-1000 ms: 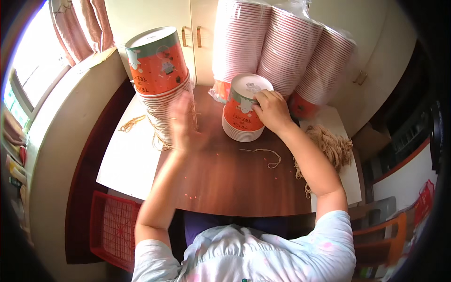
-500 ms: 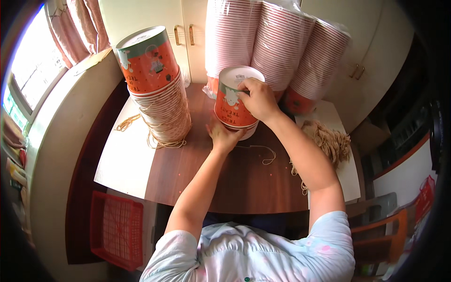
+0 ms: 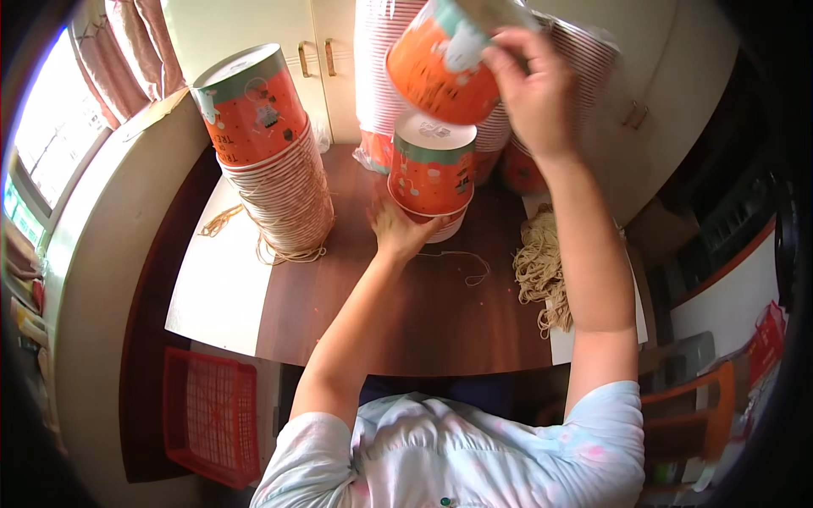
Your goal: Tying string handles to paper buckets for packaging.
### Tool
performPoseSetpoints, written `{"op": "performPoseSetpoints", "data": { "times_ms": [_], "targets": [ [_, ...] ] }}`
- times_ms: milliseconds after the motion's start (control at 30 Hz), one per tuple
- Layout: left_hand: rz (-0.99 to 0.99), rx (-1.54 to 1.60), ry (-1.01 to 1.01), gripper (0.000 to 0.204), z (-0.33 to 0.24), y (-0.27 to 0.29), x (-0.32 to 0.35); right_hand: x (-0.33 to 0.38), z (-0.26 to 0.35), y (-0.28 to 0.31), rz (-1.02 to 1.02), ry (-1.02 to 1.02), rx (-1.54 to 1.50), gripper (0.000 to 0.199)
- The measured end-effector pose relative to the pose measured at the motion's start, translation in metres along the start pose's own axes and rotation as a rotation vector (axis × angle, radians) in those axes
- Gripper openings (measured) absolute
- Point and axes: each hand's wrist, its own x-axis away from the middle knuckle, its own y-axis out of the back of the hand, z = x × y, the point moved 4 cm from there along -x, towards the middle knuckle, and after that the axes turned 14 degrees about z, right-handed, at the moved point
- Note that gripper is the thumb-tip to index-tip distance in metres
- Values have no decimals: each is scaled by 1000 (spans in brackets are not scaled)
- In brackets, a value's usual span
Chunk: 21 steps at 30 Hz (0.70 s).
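Right hand point(image 3: 540, 93) grips 1 bucket point(image 3: 445, 72).

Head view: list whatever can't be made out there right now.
Head view: print on the lifted bucket, smeared by blur.
Head view: that bucket's inside, hidden by its own wall.
Head view: part of the short stack's lower side, covered by the left hand.
Head view: the top of the left wrapped stack, cut off by the upper edge.
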Motion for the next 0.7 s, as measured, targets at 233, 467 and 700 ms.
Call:
{"op": "performPoseSetpoints", "data": {
  "times_ms": [233,467,700],
  "targets": [
    [-56,124,-195,102,6,21,-2,96,23,72,-378,-511,-765,15],
    [77,271,-866,61,-62,127,136,310,52,-50,-392,-1493,-1695,15],
    [127,-205,-667,26,-48,174,192,296,43,-78,588,-1161,-1109,23]
  ]
}}
